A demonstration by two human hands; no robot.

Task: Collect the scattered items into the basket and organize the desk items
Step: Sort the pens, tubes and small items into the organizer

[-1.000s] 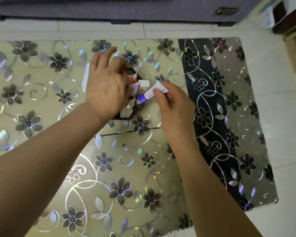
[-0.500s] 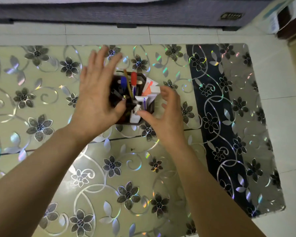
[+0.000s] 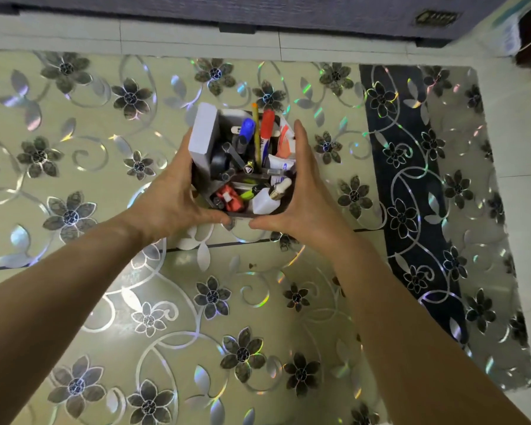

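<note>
The basket stands on the flowered table, its dark walls mostly hidden behind both hands and its crowded contents: a white box, blue marker, red marker. Bare tabletop lies all around it. The left hand and right hand clasp its opposite sides, thumbs nearly meeting along the near wall.

Glass tabletop carried a silver floral-and-swirl pattern with rainbow glints, pale greenish across most of it. A dark band ran front to back near its right side. Pale floor tiles showed beyond the table's right and far edges. Dark grey upholstered furniture ran along the top. Light was bright and even.
</note>
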